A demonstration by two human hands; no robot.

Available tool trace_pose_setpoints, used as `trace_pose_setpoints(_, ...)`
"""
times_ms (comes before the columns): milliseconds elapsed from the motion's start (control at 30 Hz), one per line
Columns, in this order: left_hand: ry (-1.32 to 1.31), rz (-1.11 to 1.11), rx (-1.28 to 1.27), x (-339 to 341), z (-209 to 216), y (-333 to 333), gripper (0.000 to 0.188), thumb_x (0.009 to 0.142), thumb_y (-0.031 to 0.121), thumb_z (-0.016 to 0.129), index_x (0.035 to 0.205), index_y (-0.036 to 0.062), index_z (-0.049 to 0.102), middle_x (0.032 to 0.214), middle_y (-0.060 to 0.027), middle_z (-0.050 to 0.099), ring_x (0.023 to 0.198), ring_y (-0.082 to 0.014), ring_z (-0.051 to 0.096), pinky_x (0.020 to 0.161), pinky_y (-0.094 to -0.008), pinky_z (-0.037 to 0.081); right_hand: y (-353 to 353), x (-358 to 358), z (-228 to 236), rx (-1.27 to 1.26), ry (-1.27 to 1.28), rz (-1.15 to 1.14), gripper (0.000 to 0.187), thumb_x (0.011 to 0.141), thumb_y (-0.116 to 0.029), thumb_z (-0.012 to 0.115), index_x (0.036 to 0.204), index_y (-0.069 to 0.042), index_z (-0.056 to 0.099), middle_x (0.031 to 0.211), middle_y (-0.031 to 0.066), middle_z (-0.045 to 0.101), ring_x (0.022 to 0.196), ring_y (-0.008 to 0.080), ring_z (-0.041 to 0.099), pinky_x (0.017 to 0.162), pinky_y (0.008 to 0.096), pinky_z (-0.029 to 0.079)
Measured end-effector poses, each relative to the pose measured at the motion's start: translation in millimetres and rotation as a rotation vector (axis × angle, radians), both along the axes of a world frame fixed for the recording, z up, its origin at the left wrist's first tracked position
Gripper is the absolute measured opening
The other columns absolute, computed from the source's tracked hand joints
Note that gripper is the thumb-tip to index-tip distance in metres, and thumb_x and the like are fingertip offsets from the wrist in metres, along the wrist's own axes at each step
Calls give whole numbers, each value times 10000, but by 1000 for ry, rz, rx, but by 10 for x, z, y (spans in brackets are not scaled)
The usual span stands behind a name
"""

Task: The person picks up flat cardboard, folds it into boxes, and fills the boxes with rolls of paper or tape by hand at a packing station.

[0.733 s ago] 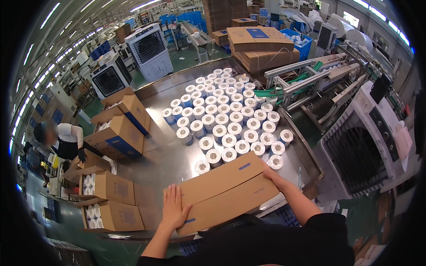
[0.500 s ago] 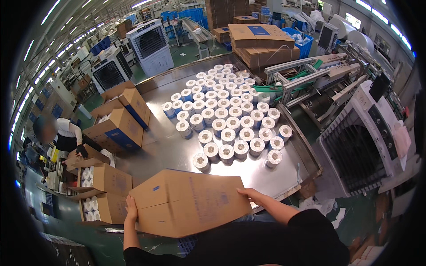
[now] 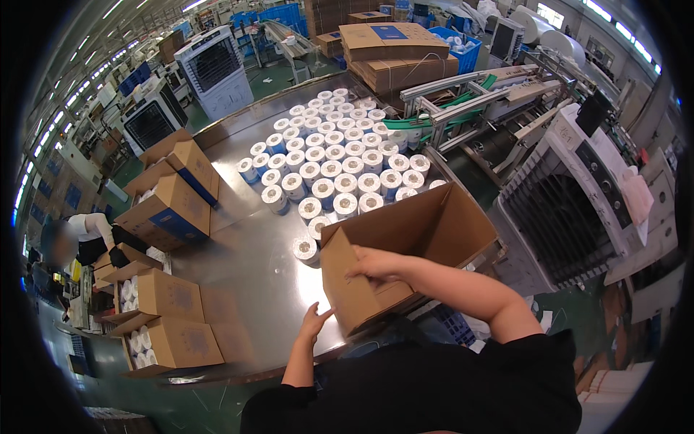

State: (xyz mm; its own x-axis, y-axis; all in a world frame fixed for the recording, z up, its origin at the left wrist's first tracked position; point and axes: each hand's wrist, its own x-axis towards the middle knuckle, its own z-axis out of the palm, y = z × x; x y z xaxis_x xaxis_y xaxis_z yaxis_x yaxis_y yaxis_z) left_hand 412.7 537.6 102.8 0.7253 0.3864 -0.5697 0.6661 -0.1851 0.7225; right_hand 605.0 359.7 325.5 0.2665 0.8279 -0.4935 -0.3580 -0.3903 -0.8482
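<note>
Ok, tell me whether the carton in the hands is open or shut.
Open: the cardboard carton shows its bare brown inside. The right hand presses its near wall; the left hand is at its lower corner.

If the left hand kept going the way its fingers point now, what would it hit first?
The left hand points up and right, fingertips at or just short of the near lower corner of the open cardboard box. It would likely meet that box wall first; whether they already touch is unclear from this view.

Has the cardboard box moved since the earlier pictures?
Yes. The cardboard box has swung up, open side toward the paper rolls, on the metal table.
</note>
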Motion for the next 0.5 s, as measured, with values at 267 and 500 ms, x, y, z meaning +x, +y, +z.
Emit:
trace_pose_setpoints(267,-116,-133,460,339,1694,-116,381,882,275,570,1162,16,553,1011,-98,658,940,-264,621,796,-352,485,-326,-10,-187,65,-1106,-181,585,787,-353,690,1209,14,516,1232,177,541,1167,313,510,942,425,435)
trace_pose_setpoints(500,-249,378,-612,-22,745,785,299,866,153,602,1097,-35,572,1020,-124,651,930,-204,628,804,-319,502,-2424,1154,-710,-425,-513,-466,575,662,-112,762,1181,6,546,1054,170,632,898,328,633,840,375,485)
